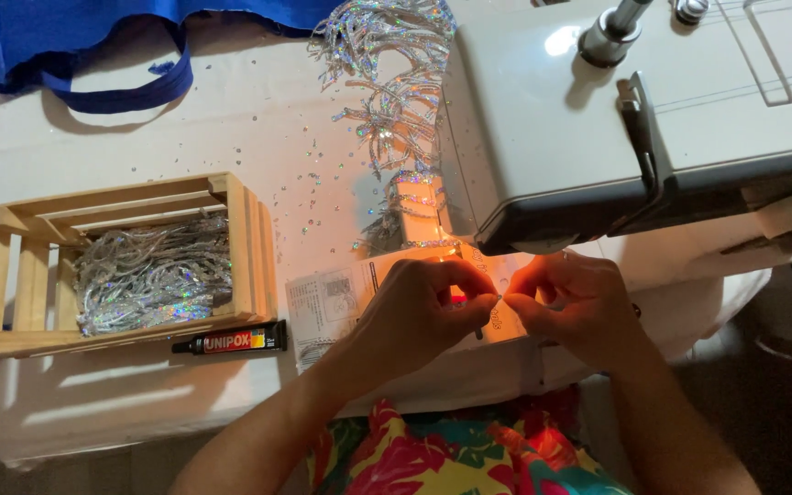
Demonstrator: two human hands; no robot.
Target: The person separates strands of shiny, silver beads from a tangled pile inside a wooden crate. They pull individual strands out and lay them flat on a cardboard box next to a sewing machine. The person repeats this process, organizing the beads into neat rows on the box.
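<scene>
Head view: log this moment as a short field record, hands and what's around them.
left hand: pinching something small under the machine's lit head, thing unclear
right hand: fingertips meet the left's
sewing machine: white, lamp on
fringe: silver, trailing behind the machine
crate: wooden, holds more silver fringe
glue tube: black, lying before crate
bag: blue, far left

Both forearms reaching forward from below, left hand (419, 307) and right hand (572, 307) curled, knuckles up, fingertips (492, 298) pinched together, nearly meeting between them.

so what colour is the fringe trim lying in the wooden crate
Shiny holographic silver, seen in the head view: fringe trim in the wooden crate.
</scene>
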